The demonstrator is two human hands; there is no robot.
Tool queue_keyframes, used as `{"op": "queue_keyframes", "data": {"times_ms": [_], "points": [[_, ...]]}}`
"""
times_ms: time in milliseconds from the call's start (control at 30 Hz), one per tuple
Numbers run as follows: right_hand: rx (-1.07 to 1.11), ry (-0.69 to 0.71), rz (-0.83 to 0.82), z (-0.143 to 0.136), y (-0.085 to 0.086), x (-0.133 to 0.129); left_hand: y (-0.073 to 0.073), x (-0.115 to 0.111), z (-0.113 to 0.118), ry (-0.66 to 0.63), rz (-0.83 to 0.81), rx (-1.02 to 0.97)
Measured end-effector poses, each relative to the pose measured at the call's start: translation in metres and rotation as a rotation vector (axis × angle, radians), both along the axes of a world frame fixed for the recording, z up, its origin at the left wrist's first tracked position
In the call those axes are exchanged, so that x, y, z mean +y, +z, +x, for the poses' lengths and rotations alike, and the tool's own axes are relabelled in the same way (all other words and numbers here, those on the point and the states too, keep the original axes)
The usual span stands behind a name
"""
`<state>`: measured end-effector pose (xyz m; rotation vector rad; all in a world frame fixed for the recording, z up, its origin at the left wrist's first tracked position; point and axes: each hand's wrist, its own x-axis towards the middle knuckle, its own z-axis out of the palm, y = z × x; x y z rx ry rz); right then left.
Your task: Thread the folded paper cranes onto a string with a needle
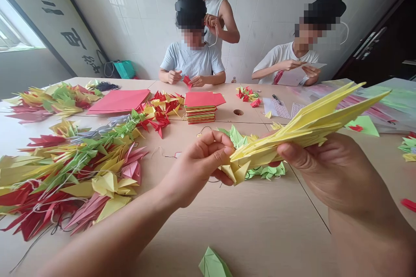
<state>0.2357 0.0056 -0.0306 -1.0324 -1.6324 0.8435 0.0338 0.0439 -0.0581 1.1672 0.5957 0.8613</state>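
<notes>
A bundle of yellow folded paper cranes (292, 132) is held up above the table, with its long points aimed up and to the right. My right hand (331, 173) is closed around its underside, thumb on the near face. My left hand (208, 158) pinches the left end of the same bundle between thumb and fingers. Behind and below the bundle lie green folded paper pieces (264, 172), partly hidden by it. One green folded piece (214, 263) rests at the table's near edge.
Strings of coloured folded paper (97, 156) cover the left side. A red-topped stack of paper squares (200, 106) and large red sheets (118, 101) stand further back. Across the table, two people sit and one stands; the seated ones handle paper. A round hole (238, 112) pierces the tabletop.
</notes>
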Motion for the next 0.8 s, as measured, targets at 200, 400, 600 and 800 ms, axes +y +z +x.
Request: {"op": "queue_keyframes", "data": {"times_ms": [200,400,600,800], "points": [[-0.029,-0.016,0.009,-0.001,0.0,0.002,0.0,0.0,-0.002,-0.085,-0.031,-0.019],[0.004,-0.087,-0.008,-0.002,-0.008,0.004,0.0,-0.002,-0.002,-0.108,-0.015,-0.005],[0.252,-0.135,-0.079,-0.001,-0.012,0.008,0.002,0.0,-0.002,-0.137,-0.047,-0.019],[0.339,-0.155,-0.091,0.0,-0.007,0.011,-0.001,0.003,0.003,-0.14,-0.075,-0.138]]}}
